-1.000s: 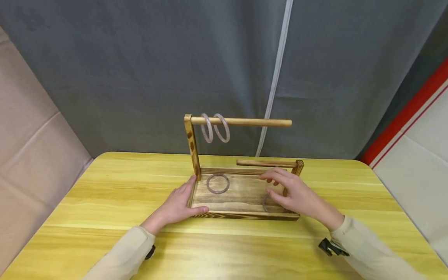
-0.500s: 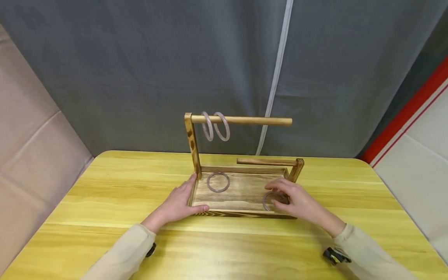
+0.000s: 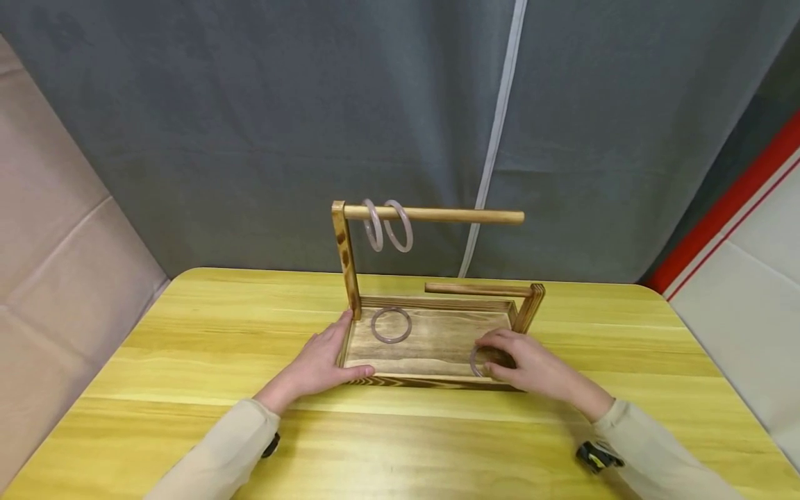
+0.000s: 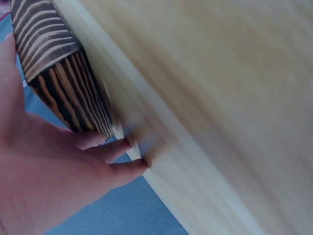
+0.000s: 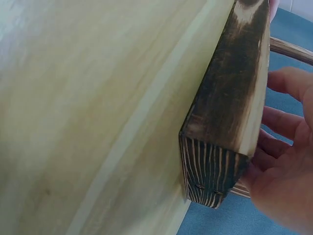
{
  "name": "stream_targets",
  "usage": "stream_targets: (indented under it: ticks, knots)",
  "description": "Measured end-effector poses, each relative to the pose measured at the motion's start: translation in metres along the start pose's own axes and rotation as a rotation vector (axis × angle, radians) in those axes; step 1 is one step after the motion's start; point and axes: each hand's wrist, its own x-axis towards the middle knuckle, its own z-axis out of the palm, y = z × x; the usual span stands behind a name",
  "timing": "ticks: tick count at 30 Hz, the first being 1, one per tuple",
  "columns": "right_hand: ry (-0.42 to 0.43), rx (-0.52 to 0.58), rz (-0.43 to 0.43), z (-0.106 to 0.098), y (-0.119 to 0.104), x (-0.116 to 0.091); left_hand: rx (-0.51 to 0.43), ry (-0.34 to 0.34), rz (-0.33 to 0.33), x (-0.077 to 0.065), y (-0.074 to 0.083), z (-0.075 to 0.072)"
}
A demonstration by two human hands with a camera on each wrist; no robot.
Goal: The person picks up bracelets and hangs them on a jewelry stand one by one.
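A wooden bangle stand has a shallow tray base (image 3: 431, 382), a tall left post and a shorter right post. My left hand (image 3: 315, 364) rests along the tray's left end, fingers fairly straight and thumb over the front rim. In the left wrist view its fingertips reach the tabletop beside the dark-striped tray corner (image 4: 68, 78). My right hand (image 3: 528, 364) is over the tray's right end, its bent fingers and thumb at a pale purple bangle (image 3: 473, 362), with a gap between them. The hand partly covers that bangle. Another bangle (image 3: 392, 340) lies flat at the tray's back left.
Two similar bangles, a left one (image 3: 376, 239) and a right one (image 3: 407, 239), hang on the upper bar (image 3: 462, 216). The lower bar (image 3: 478, 289) juts left from the short post (image 3: 530, 309). A grey curtain (image 3: 250, 139) hangs behind the yellow wooden table (image 3: 219, 333).
My right hand has come down from above the tray toward the bangle at the right end. The left hand and the bangles have stayed in place.
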Motion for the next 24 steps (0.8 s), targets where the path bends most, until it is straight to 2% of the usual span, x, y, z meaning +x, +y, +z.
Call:
stream_targets:
  ticks: [10,15,24]
  knots:
    - [-0.029,0.013,0.02,0.006,0.001,0.003,0.002,0.002,-0.01,0.0,-0.001,0.0]
    - [-0.062,0.003,0.002,0.007,0.0,0.006,0.002,0.002,-0.007,0.0,-0.001,0.0]
    - [-0.062,-0.029,0.011,0.012,-0.005,0.018,0.008,0.007,0.0,0.0,0.0,-0.001]
